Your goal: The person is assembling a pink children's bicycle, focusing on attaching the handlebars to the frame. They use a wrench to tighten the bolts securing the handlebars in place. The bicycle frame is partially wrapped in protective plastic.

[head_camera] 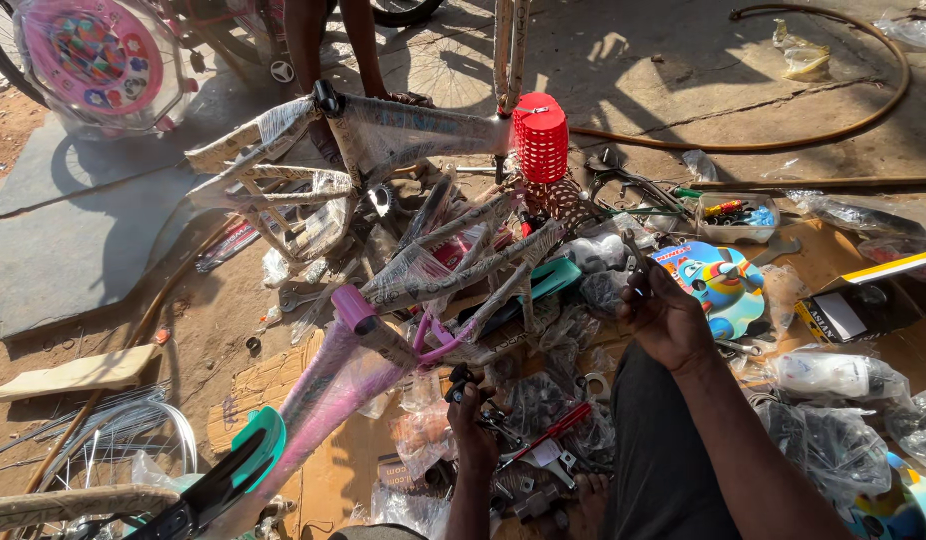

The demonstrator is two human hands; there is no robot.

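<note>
My left hand (473,425) is raised over the cardboard, its fingers pinched on a small black bicycle part (460,381). My right hand (665,318) is higher and to the right, with its fingers curled around a small pale piece (638,291) that is too small to identify. Between and beyond the hands lie plastic-wrapped bicycle frames (413,130), one of them pink (335,385). A red-handled tool (555,428) rests on bags of parts just right of my left hand. My dark trouser leg (655,460) fills the lower middle.
A red plastic basket (540,137) hangs on the wrapped frame. A colourful cartoon plate (721,285), a clear tray of small tools (738,217), a black and yellow box (863,300) and a teal saddle (251,450) lie around. Another person's legs (328,45) stand at the top. A hose (843,130) curves at the upper right.
</note>
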